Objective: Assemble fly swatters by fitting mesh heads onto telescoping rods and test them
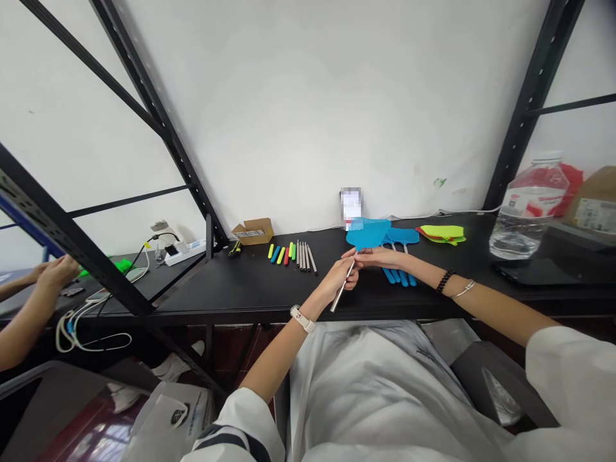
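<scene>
A fly swatter with a blue head and a thin metal rod is held in front of me, tilted, its head toward the wall. My left hand is closed around the rod. Just below the blue head, my right hand pinches the swatter's neck. Behind my right hand lie more blue swatters, with their blue handles showing below the wrist. A pile of yellow-green swatter heads with a red edge rests further right. Several metal rods and coloured grips lie in a row to the left.
A lit phone leans on the wall. A small open cardboard box stands at the back left. On the right are a large water bottle and a dark tablet. Another person's hands are beyond the shelf post.
</scene>
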